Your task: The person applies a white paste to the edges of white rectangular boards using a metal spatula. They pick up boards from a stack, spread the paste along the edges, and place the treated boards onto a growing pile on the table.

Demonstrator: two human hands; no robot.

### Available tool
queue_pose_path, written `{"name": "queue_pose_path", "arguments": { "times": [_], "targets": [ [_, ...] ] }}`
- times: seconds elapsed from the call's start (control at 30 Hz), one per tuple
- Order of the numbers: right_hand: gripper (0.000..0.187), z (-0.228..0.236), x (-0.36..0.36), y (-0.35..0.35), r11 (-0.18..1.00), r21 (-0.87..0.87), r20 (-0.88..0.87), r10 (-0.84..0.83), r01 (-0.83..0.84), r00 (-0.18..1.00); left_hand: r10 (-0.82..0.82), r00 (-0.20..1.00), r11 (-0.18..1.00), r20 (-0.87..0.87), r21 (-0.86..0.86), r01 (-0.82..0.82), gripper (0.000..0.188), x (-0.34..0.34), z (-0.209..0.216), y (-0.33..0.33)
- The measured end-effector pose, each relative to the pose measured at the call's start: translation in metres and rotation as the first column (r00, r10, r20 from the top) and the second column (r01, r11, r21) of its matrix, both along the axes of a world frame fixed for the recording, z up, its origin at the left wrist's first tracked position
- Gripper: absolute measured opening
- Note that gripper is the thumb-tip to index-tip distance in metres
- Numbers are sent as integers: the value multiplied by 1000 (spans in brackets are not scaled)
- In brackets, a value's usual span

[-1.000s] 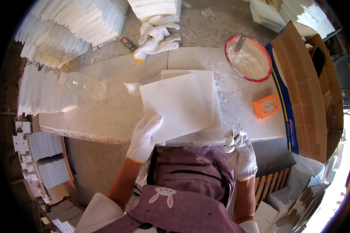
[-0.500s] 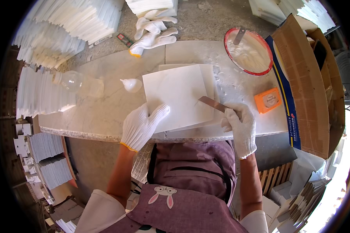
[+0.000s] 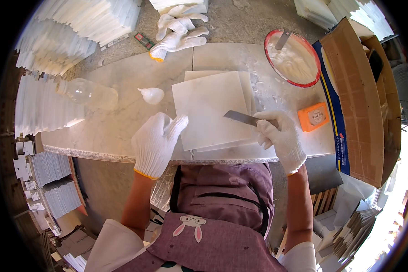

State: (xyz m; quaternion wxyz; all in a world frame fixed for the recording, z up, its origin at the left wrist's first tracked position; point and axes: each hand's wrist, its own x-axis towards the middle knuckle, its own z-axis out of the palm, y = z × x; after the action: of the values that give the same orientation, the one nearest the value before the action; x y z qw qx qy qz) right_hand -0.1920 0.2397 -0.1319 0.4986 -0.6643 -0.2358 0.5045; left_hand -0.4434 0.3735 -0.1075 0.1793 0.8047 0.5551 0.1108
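Observation:
Two square white tiles, the upper one [image 3: 208, 104] turned slightly against the lower one [image 3: 246, 84], lie stacked on the pale stone table. My left hand [image 3: 157, 141], in a white knitted glove, is at their left edge with its thumb apart. The thumb tip overlaps the upper tile's edge in view; whether it touches I cannot tell. My gloved right hand [image 3: 282, 140] grips a flat metal scraper [image 3: 240, 117], whose blade points left over the tiles' right side. Left of the tiles lies a small white squeeze bulb [image 3: 152, 95].
A red-rimmed bowl of white paste [image 3: 294, 61] with a blade in it stands at the back right. Nearby are an orange box [image 3: 313, 117] and a cardboard carton [image 3: 353, 99]. A clear bottle [image 3: 90, 93], spare gloves [image 3: 179, 36] and stacked white sheets [image 3: 50, 106] are left and behind.
My left hand has drawn back left from the upper tile's face. The scraper has shifted slightly left and up relative to the tile, still in my right hand.

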Motion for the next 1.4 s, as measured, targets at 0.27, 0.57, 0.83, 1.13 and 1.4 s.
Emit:
{"name": "queue_pose_path", "arguments": {
  "times": [0.27, 0.57, 0.83, 1.13, 1.4],
  "targets": [
    [14, 3, 2, 26, 988, -35, 181, 155, -152, 971, 281, 870, 932, 405, 98, -348, 39, -34, -31, 8],
    [11, -16, -7, 44, 994, 51, 533, 58, -101, 844, 231, 859, 919, 456, 189, -347, 67, -19, -39, 33],
    [7, 8, 2, 34, 994, -70, 137, 88, -79, 987, 207, 816, 954, 540, 74, -290, 63, -18, -53, 47],
    [11, -14, -18, 31, 998, 38, 500, 32, -58, 865, 151, 765, 976, 627, 27, -215, 32, -10, -53, 50],
    [11, -17, -20, 39, 998, 57, 663, -7, -41, 748, 91, 489, 983, 867, -1, -181, 20, 0, -39, 28]
  ]
}}
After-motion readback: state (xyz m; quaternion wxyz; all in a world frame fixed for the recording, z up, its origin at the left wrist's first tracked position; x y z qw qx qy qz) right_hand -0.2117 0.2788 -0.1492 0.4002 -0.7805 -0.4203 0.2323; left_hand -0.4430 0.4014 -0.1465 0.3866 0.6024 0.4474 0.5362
